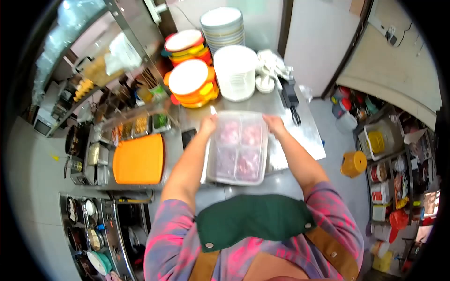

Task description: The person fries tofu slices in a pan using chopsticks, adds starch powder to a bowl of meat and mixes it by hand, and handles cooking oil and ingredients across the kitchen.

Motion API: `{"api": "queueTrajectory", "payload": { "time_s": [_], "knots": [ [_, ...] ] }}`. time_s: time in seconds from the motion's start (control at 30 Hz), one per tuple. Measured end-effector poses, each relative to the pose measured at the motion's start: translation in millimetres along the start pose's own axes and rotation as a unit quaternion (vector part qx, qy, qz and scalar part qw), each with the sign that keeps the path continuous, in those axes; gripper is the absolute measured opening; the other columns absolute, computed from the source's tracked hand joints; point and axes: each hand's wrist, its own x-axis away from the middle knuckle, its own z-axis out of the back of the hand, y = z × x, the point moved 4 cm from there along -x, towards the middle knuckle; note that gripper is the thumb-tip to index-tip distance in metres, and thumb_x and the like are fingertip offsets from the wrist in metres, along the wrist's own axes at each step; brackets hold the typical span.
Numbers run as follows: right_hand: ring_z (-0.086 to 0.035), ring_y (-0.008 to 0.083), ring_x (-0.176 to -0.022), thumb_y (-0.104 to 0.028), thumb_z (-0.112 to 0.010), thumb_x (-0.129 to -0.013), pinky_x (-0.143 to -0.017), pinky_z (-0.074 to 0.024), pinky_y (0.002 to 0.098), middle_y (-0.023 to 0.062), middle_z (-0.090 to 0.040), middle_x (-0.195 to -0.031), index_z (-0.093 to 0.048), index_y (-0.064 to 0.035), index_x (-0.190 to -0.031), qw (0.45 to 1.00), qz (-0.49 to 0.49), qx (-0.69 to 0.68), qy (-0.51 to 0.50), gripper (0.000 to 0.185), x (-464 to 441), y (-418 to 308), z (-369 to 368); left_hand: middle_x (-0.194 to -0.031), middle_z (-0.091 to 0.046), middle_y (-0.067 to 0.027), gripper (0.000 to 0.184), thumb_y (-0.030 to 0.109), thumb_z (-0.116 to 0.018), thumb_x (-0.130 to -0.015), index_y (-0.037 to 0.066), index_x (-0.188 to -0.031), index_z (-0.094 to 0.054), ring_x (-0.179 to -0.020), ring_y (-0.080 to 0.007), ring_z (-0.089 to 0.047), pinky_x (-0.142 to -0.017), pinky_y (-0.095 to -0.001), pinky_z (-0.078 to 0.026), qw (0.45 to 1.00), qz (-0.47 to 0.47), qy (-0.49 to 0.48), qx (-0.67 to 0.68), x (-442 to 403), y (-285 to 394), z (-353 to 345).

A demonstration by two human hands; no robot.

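Note:
A clear plastic container point(239, 147) with four compartments of pinkish contents lies at the steel table's front edge. My left hand point(209, 124) is closed on its far left corner. On the far right corner, my right hand point(273, 124) is closed too. The contents look blurred through the plastic. Just left of my left hand is a dark flat object point(188, 138). Beyond the container stands a tall stack of white containers point(235, 72), with orange-rimmed bowls point(190, 79) beside it.
An orange board point(139, 159) lies at the left, near a tray of chopped ingredients point(140, 125). Stacked plates point(221, 23) stand at the back. A black cable device point(289, 95) lies at the right. A yellow stool point(353, 164) and loaded shelves point(403, 182) are farther right.

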Motion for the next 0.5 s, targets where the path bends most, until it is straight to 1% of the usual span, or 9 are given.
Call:
{"api": "queueTrajectory", "payload": {
  "time_s": [0.03,0.07,0.1,0.2,0.23,0.3,0.4,0.47,0.5],
  "knots": [
    [-0.040,0.0093,-0.042,-0.032,-0.063,-0.080,-0.037,-0.0311,0.0258,0.0003,-0.050,-0.055,-0.065,-0.0048,-0.080,0.999,-0.034,-0.018,0.006,0.028,-3.3,0.8,-1.8,-0.083,-0.067,-0.0118,0.022,0.022,-0.054,-0.085,0.005,-0.090,-0.067,-0.079,-0.0225,-0.063,-0.074,-0.0331,-0.047,0.997,-0.024,0.011,-0.068,-21.6,-16.7,-10.7],
    [-0.041,0.0085,-0.041,-0.032,-0.064,-0.080,-0.036,-0.0300,0.0249,0.0007,-0.051,-0.057,-0.065,-0.0047,-0.086,0.997,-0.043,-0.057,-0.013,0.028,-5.5,5.3,-3.7,-0.081,-0.067,-0.0110,0.022,0.023,-0.057,-0.084,0.004,-0.087,-0.067,-0.075,-0.0205,-0.062,-0.071,-0.0324,-0.047,0.999,-0.026,0.023,-0.033,-30.7,-22.6,-14.5],
    [-0.043,0.0082,-0.044,-0.029,-0.064,-0.081,-0.038,-0.0333,0.0238,0.0006,-0.053,-0.062,-0.063,-0.0062,-0.090,0.991,-0.110,-0.075,-0.015,0.025,4.5,-6.1,-4.6,-0.078,-0.067,-0.0101,0.022,0.023,-0.060,-0.082,0.003,-0.084,-0.068,-0.071,-0.0186,-0.062,-0.068,-0.0317,-0.047,0.999,-0.024,0.031,0.003,-34.6,-25.7,-16.6],
    [-0.048,0.0085,-0.051,-0.024,-0.065,-0.080,-0.042,-0.0393,0.0235,-0.0007,-0.056,-0.066,-0.062,-0.0086,-0.090,0.981,-0.129,-0.145,-0.016,0.018,-7.1,11.0,-6.7,-0.075,-0.066,-0.0100,0.023,0.025,-0.065,-0.078,0.002,-0.083,-0.068,-0.066,-0.0159,-0.061,-0.065,-0.0297,-0.047,0.991,0.074,-0.019,0.114,-21.2,-1.8,-6.9],
    [-0.050,0.0085,-0.054,-0.023,-0.065,-0.080,-0.044,-0.0408,0.0232,-0.0011,-0.056,-0.069,-0.061,-0.0097,-0.091,0.978,-0.134,-0.161,-0.020,0.017,-4.7,5.9,-7.7,-0.075,-0.066,-0.0100,0.024,0.025,-0.066,-0.077,0.002,-0.084,-0.068,-0.065,-0.0157,-0.060,-0.064,-0.0294,-0.047,0.994,0.069,-0.009,0.088,-19.2,3.5,-5.1],
    [-0.047,0.0087,-0.053,-0.023,-0.065,-0.080,-0.044,-0.0394,0.0246,-0.0024,-0.053,-0.066,-0.060,-0.0094,-0.084,0.983,-0.120,-0.136,-0.009,0.015,-4.0,2.6,-9.0,-0.074,-0.066,-0.0098,0.025,0.026,-0.067,-0.076,0.002,-0.085,-0.068,-0.063,-0.0153,-0.059,-0.063,-0.0288,-0.047,0.998,0.056,0.013,0.036,-15.5,11.6,-3.5],
    [-0.041,0.0091,-0.048,-0.026,-0.065,-0.078,-0.041,-0.0337,0.0249,-0.0022,-0.049,-0.063,-0.059,-0.0081,-0.077,0.990,-0.109,-0.078,0.031,0.019,0.6,-10.5,-10.1,-0.074,-0.066,-0.0099,0.023,0.024,-0.066,-0.077,0.003,-0.084,-0.068,-0.064,-0.0151,-0.059,-0.064,-0.0287,-0.047,0.996,0.082,0.023,0.040,-14.4,13.9,-3.5],
    [-0.041,0.0088,-0.049,-0.027,-0.065,-0.079,-0.041,-0.0330,0.0257,-0.0018,-0.049,-0.062,-0.059,-0.0077,-0.077,0.997,-0.050,-0.051,0.043,0.020,-12.8,-1.9,-13.7,-0.070,-0.065,-0.0090,0.023,0.025,-0.064,-0.079,0.003,-0.080,-0.069,-0.064,-0.0151,-0.059,-0.063,-0.0289,-0.046,0.995,0.089,0.035,0.039,-17.5,8.2,-6.7],
    [-0.041,0.0086,-0.050,-0.027,-0.065,-0.079,-0.041,-0.0327,0.0261,-0.0016,-0.049,-0.062,-0.059,-0.0075,-0.077,0.998,-0.023,-0.036,0.048,0.021,-16.1,4.8,-15.0,-0.072,-0.065,-0.0084,0.024,0.026,-0.062,-0.080,0.003,-0.082,-0.068,-0.066,-0.0150,-0.058,-0.064,-0.0287,-0.046,0.997,0.064,0.013,0.040,-9.0,14.4,-3.2]
  ]
}}
